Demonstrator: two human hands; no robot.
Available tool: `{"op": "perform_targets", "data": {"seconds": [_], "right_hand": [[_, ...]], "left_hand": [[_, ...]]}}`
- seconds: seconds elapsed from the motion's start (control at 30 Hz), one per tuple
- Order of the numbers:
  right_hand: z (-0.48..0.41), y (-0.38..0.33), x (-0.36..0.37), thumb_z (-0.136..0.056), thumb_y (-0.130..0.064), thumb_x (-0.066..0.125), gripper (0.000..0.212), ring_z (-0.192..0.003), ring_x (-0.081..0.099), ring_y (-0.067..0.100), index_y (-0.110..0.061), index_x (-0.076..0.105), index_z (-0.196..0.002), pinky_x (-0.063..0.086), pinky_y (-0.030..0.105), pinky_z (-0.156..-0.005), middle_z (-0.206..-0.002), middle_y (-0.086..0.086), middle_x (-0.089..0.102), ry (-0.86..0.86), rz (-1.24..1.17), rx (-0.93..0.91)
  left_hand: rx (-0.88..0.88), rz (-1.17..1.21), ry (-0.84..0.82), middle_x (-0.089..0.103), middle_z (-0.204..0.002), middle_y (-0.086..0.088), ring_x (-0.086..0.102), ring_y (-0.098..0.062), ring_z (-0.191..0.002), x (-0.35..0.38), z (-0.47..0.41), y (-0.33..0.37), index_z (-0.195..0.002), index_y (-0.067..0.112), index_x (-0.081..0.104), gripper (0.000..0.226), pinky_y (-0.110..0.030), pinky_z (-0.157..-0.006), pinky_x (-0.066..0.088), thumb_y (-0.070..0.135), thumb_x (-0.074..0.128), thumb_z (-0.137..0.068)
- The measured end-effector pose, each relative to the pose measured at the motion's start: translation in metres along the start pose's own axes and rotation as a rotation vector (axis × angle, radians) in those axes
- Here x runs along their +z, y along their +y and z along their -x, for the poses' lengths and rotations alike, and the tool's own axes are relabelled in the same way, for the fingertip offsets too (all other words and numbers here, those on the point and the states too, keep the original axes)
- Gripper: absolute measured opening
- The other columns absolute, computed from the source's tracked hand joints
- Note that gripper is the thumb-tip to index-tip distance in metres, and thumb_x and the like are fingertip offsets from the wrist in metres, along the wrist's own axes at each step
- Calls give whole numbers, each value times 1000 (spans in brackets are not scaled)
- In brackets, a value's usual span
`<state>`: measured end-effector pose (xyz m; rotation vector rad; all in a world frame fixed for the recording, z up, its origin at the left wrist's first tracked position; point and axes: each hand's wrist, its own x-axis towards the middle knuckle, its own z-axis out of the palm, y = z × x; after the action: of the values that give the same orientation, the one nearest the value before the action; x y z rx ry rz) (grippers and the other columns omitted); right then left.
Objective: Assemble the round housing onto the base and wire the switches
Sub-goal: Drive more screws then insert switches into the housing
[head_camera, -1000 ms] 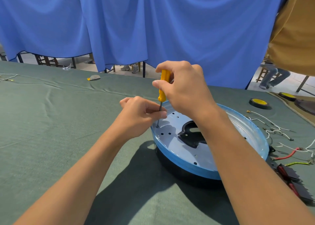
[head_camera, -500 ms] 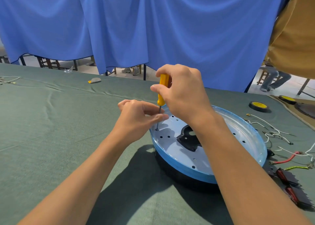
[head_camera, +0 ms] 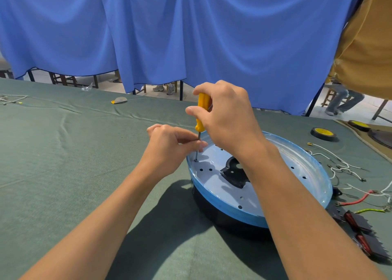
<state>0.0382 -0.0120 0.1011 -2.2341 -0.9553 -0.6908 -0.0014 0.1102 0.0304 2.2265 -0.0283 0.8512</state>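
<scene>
Presently: blue round housing (head_camera: 220,205) seated on black base (head_camera: 224,223), mid-table; right hand (head_camera: 227,116) gripping yellow screwdriver (head_camera: 201,114) at rim screw (head_camera: 196,160), left hand (head_camera: 169,150) pinching its shaft; switches (head_camera: 360,235), wires (head_camera: 339,167) loose alongside, apparently unwired.

Glossy pale-blue housing (head_camera: 275,197), matt wrinkled green tablecloth (head_camera: 63,163), smooth yellow plastic screwdriver handle (head_camera: 202,109), bare metal shaft.

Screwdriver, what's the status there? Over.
Right hand grips yellow screwdriver, tip at housing hole. Left hand pinches shaft. Loose wires lie clear.
</scene>
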Motion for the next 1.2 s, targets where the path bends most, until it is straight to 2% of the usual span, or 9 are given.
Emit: {"op": "perform_targets", "data": {"seconds": [0.1, 0.2, 0.3, 0.43, 0.57, 0.8, 0.97, 1.03, 1.2], "right_hand": [[0, -2, -2, -95, -26, 58, 41, -103, 53, 22, -15, 52, -134, 38, 27, -86, -106, 4, 58, -167, -92, -21], [0, -4, -4, -93, -12, 57, 44, -108, 57, 25, -19, 53, -136, 44, 37, -96, -114, 6, 64, -158, -144, -11], [1, 0, -2, -88, -26, 67, 32, -96, 57, 21, -22, 62, -120, 46, 37, -90, -101, 1, 63, -33, -47, 31], [1, 2, -1, -87, -37, 67, 34, -92, 53, 17, -21, 62, -116, 43, 31, -83, -97, -2, 56, -3, -1, 26], [0, -4, -5, -93, -15, 59, 34, -109, 56, 20, -16, 61, -127, 41, 33, -99, -116, 1, 64, -97, -193, -6], [3, -1, -4, -86, -34, 69, 26, -91, 58, 24, -21, 71, -108, 46, 38, -87, -80, -4, 60, 67, -86, 44], [1, -1, -3, -95, -22, 56, 42, -110, 58, 25, -13, 52, -136, 46, 42, -95, -116, 8, 65, -169, -175, 13], [0, -1, -3, -95, -13, 54, 47, -115, 56, 25, -16, 47, -141, 45, 40, -99, -121, 7, 63, -201, -223, 35], [2, 2, -1, -87, -31, 69, 27, -86, 54, 20, -20, 66, -112, 47, 34, -82, -84, -2, 58, 13, -58, 37]], "left_hand": [[2, 10, -64, 75, -68, -2, 55, -2, -64, -2, -1, -1, -75, 16, 81, 17, -50, -93, 40, 16, 70, -88], [-22, 6, -151, 77, -80, -2, 67, -18, -88, -7, -3, -3, -82, 22, 80, 24, -51, -108, 32, 18, 61, -95], [3, -32, -172, 77, -88, 12, 67, -8, -100, -3, -1, -2, -87, 24, 79, 24, -40, -109, 22, 20, 58, -98], [1, -40, 16, 75, -76, 10, 65, -6, -80, 5, 2, 0, -77, 18, 79, 10, -44, -97, 31, 22, 74, -84], [-10, 64, -104, 60, -50, 5, 48, 5, -51, 3, 1, -1, -73, 18, 79, 20, -36, -74, 31, 13, 67, -88], [-12, 20, -28, 75, -71, 8, 62, -5, -72, 6, 1, 2, -81, 18, 81, 7, -51, -98, 39, 19, 75, -84], [-54, 112, -110, 74, -67, 3, 60, -6, -61, 0, 0, 1, -80, 12, 81, 15, -42, -87, 41, 13, 68, -89], [-39, 97, -165, 71, -71, 15, 55, 10, -59, -3, -1, 0, -83, 13, 80, 19, -37, -84, 34, 12, 64, -93], [6, 21, -117, 78, -84, 0, 69, -13, -85, -2, 1, 0, -89, 17, 81, 14, -53, -102, 38, 20, 68, -91]]}}
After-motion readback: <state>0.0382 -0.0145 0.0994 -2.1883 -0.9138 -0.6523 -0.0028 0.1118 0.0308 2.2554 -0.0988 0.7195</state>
